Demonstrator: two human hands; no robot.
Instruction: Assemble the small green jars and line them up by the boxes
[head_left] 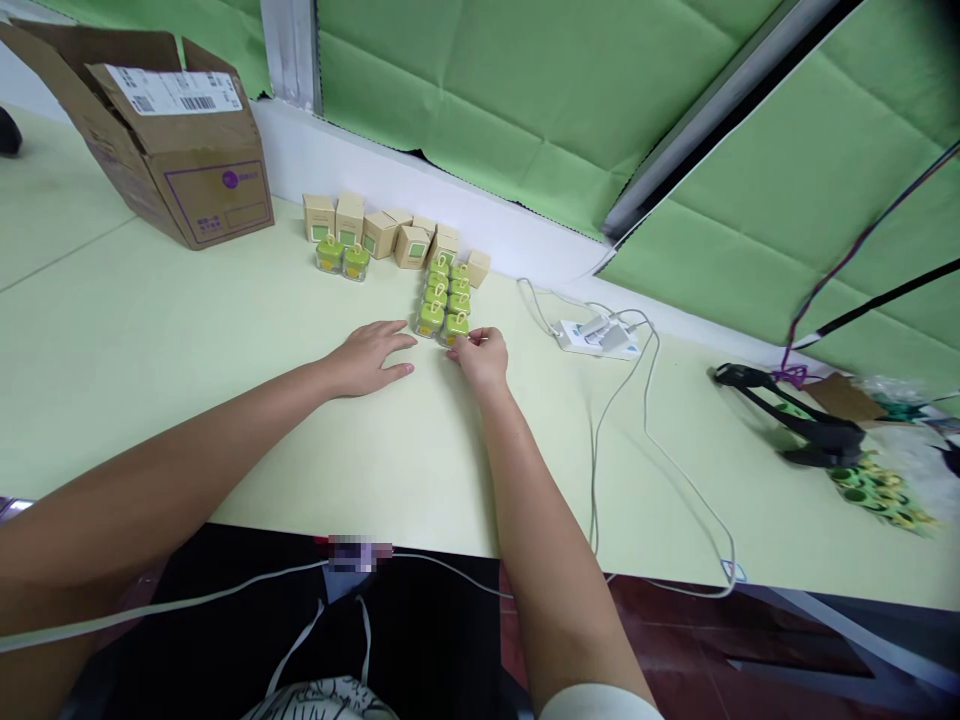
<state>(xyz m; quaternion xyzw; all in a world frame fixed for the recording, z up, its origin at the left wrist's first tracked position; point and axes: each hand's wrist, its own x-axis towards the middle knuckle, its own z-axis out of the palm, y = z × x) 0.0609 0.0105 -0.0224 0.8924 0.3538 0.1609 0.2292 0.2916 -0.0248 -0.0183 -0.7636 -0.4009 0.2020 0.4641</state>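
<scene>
Two columns of small clear jars with green lids and loops on top (436, 290) stand close together on the pale table. My right hand (484, 355) is at the nearest jar of the right column (456, 327), its thumb and fingers closed on the jar's lower edge. My left hand (371, 358) lies palm down on the table, fingers spread, just left of the columns, holding nothing. Two more green-lidded jars (343, 259) stand apart, farther left. Behind the jars is a row of small tan boxes with green labels (380, 234).
A large open cardboard box (217, 195) stands at the back left. To the right, a white power strip (598, 338) has cables trailing to the table's front edge. A black curved object (799, 420) and bagged green pieces (877, 490) lie far right.
</scene>
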